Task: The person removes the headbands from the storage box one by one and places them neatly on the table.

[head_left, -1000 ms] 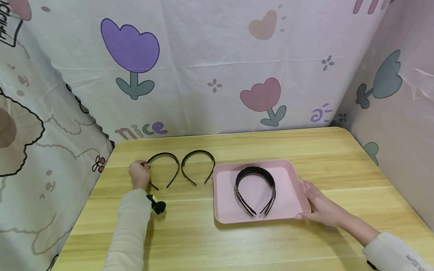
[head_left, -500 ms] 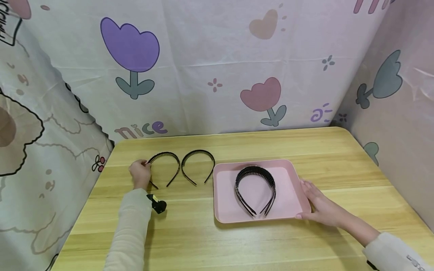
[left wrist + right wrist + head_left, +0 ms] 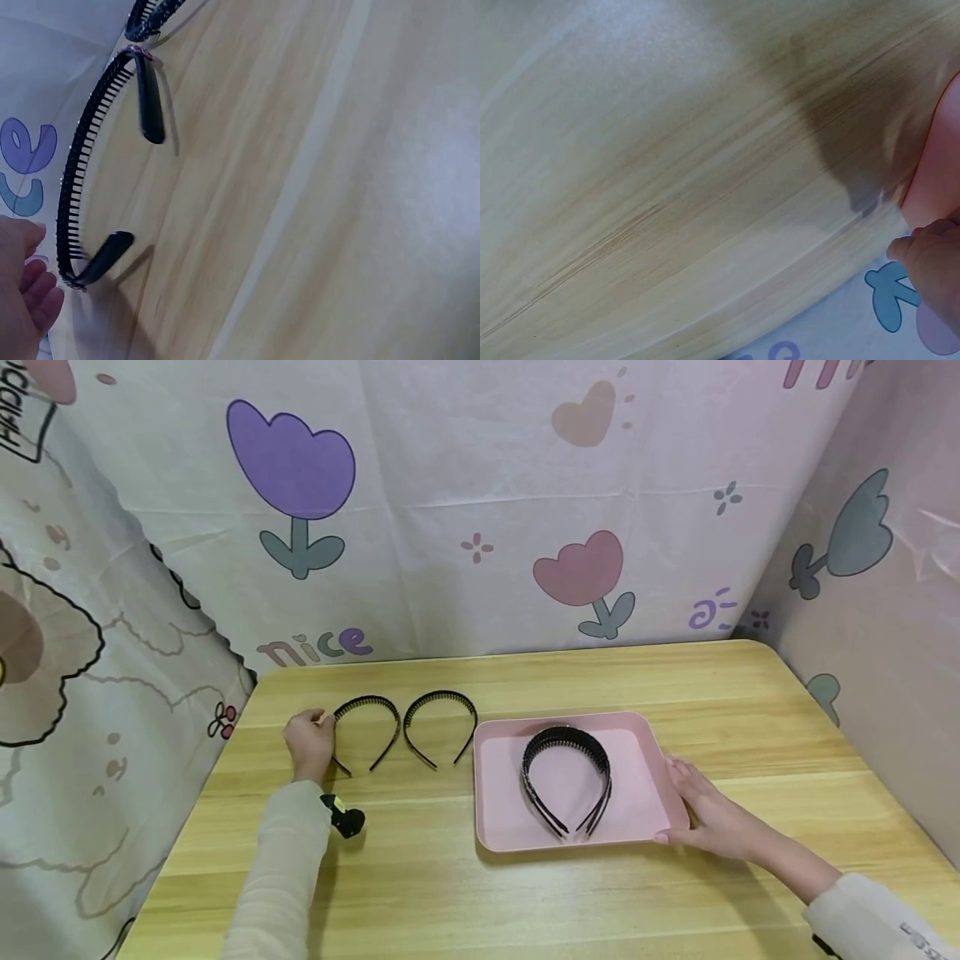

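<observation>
My left hand (image 3: 309, 745) is beside the left arm of a black toothed headband (image 3: 367, 700) lying on the table. In the left wrist view a narrow gap shows between its loosely bent fingers (image 3: 41, 300) and that headband (image 3: 69, 180). A second toothed headband (image 3: 441, 696) lies just to the right, ends toward me. My right hand (image 3: 716, 818) holds the right end of a pink tray (image 3: 495, 827), thumb at the front corner and fingers along the side. Several black headbands (image 3: 566, 737) lie stacked in the tray.
The light wooden table (image 3: 420, 893) reaches back to a printed cloth (image 3: 420, 577) with flowers and the word "nice". More cloth (image 3: 885, 668) hangs along the right side. A small black device (image 3: 345, 818) is strapped to my left wrist.
My left fingers have come slightly away from the left headband, which they touched before. Both loose headbands, the tray and my right hand stay in place. The view shifts a little.
</observation>
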